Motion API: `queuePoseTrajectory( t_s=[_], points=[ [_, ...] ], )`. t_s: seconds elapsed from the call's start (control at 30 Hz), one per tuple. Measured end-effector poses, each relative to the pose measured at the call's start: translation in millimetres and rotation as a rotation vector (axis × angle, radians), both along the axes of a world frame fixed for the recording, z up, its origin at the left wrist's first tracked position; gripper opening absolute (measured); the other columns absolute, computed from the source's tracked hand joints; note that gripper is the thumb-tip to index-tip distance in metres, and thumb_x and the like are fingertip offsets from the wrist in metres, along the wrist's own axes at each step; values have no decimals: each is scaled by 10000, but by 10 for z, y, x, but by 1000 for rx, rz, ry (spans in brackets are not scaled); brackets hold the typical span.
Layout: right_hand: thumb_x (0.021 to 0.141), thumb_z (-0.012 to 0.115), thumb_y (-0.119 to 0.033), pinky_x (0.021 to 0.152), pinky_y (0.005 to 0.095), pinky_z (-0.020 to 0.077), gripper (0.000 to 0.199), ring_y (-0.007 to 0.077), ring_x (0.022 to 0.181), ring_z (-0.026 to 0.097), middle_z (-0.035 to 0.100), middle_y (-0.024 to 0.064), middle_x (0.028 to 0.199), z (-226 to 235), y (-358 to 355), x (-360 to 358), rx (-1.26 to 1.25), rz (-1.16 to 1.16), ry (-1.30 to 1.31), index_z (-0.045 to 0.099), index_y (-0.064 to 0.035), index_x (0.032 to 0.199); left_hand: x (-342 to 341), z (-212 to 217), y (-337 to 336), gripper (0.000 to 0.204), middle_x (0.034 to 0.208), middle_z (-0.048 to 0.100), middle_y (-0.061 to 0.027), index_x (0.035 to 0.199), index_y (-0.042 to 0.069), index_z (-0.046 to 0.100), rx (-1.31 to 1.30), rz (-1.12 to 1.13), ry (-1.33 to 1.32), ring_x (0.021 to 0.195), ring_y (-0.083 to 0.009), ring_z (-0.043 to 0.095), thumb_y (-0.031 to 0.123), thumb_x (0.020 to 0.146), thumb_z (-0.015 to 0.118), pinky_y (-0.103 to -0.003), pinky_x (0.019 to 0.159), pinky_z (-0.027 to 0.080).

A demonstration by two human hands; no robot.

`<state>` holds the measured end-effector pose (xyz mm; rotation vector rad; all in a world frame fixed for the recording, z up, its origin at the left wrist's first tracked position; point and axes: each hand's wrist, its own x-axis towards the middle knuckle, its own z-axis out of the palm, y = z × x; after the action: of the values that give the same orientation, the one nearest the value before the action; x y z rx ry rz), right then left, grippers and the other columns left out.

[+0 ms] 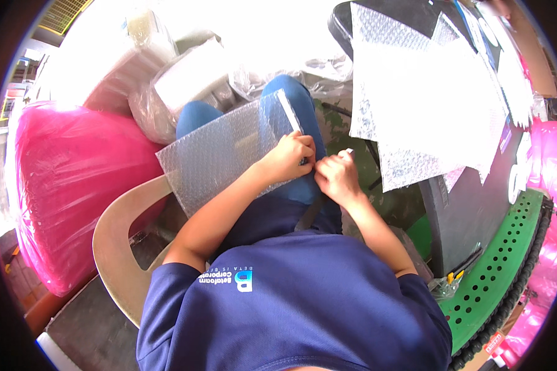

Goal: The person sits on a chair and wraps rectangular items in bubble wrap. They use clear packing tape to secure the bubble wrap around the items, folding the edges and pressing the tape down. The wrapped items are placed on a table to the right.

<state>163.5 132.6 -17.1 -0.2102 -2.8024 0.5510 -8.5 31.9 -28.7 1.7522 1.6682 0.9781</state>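
A clear bubble wrap bag (213,151) lies across my lap, tilted, with a white strip along its right edge. My left hand (289,158) is closed on that edge, near the lower end of the strip. Close beside it, my right hand (338,176) is curled with its fingers pressed together. Something small and pale shows at its thumb, but whether it is held I cannot make out. The two hands nearly touch above my right thigh.
Several bubble wrap sheets or bags (421,105) lie fanned on a dark table (470,216) at the right. A green perforated surface (476,297) runs beside it. Pink wrapped bundles (80,185) stand left, past the chair's beige armrest (114,241). Plastic-wrapped white packs (189,80) sit ahead.
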Motion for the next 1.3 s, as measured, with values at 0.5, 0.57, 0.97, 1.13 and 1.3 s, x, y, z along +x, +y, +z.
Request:
queuePoseTrajectory(
  t_s=[0.5,0.57,0.97,1.13,1.3],
  points=[
    [685,689,-21,645,367,404,131,226,594,531,510,41,635,244,-5,270,56,51,231,572,-74,708,28,32,-465,424,1302,546,-117,1168,105,642,204,-122,398,1103,-304,588,157,755,724,-365,914,495],
    [704,683,-17,609,368,390,112,227,567,569,558,48,623,243,20,364,-10,-82,239,591,-80,710,75,251,-626,592,1457,420,-111,1334,131,529,80,-68,605,1189,-342,550,135,771,711,-382,946,486],
    [763,664,-95,683,357,429,79,214,644,642,622,32,679,183,-203,245,-138,-167,327,587,-99,780,-177,2920,-422,570,1197,637,-220,1338,16,547,538,715,440,1047,-330,662,-156,807,435,-382,876,530],
    [742,649,-73,647,341,406,120,215,608,610,556,35,628,383,-359,-46,-63,-111,444,533,-99,723,724,3225,955,640,1369,434,-341,1361,-179,343,650,62,469,1248,-461,481,-114,740,482,-418,1102,387],
    [724,654,-71,626,352,394,124,225,586,589,548,48,617,234,-421,-65,-55,-90,433,533,-93,715,1260,2207,1978,701,1416,396,-333,1464,-21,310,262,-112,572,1353,-443,365,247,889,608,-499,1094,346]
  ],
)
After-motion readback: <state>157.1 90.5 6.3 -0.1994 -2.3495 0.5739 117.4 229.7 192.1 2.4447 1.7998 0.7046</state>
